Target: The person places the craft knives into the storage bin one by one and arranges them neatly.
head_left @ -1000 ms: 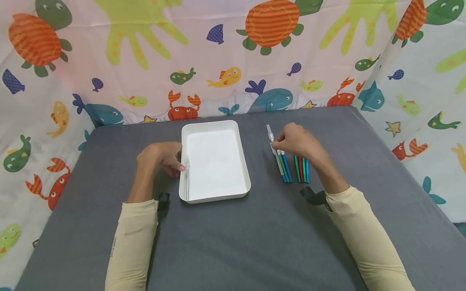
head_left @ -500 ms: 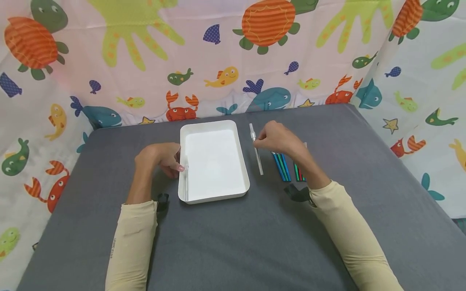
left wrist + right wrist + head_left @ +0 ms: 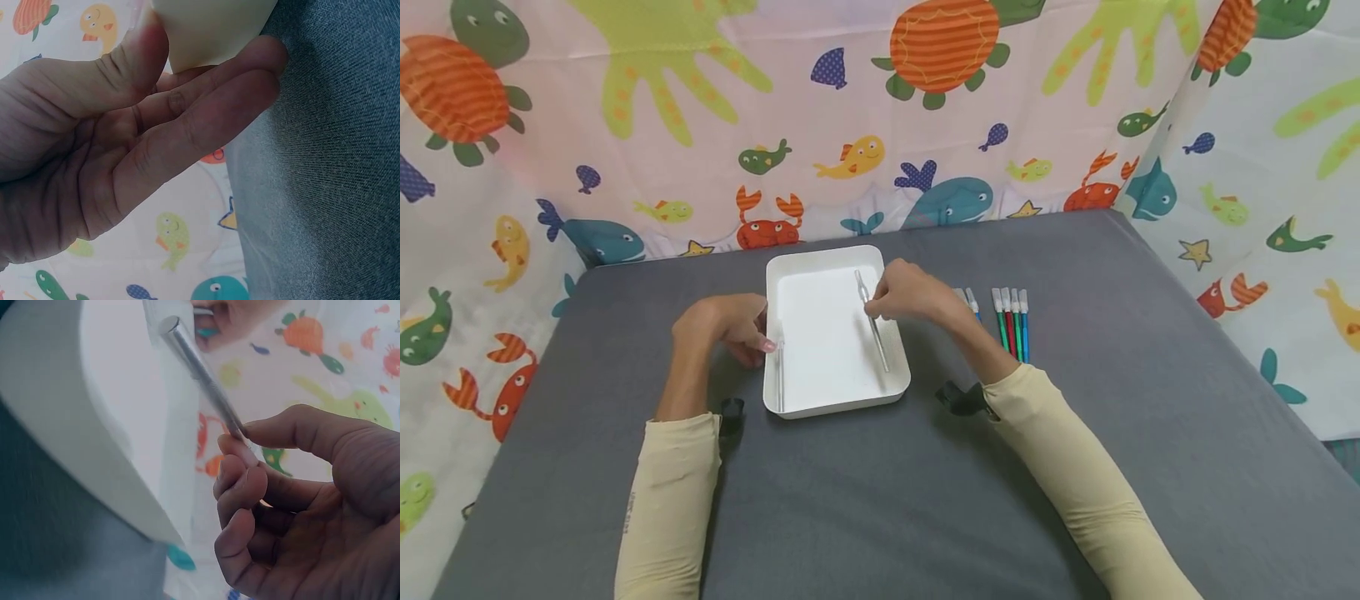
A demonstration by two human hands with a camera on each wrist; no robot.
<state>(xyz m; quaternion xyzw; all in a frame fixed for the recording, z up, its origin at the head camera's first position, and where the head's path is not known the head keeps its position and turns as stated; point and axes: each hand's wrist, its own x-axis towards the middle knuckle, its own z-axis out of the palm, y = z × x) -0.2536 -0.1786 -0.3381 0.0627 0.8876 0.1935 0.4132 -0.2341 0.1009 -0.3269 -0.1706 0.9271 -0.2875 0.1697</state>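
A white rectangular tray [image 3: 831, 411] lies on the grey cloth. My left hand [image 3: 724, 327] holds its left rim, thumb over the edge and fingers against the outer wall; the left wrist view shows thumb and fingers on either side of the tray's corner [image 3: 209, 28]. My right hand [image 3: 910, 292] pinches a slim silver craft knife [image 3: 877, 346] between thumb and fingers above the tray's right part, clear cap end away from me. In the right wrist view, the craft knife's flat-ended barrel [image 3: 203, 375] points out of the pinch. Another slim silver piece [image 3: 780, 379] lies along the tray's left wall.
Right of the tray, several capped craft knives with green, red and blue barrels [image 3: 1012, 325] lie side by side. A couple more [image 3: 972, 302] are partly hidden behind my right forearm. A patterned sea-animal curtain [image 3: 850, 100] stands behind the table.
My right hand has lifted the silver craft knife from the group on the right and carried it left over the tray. My left hand stays on the tray's rim.
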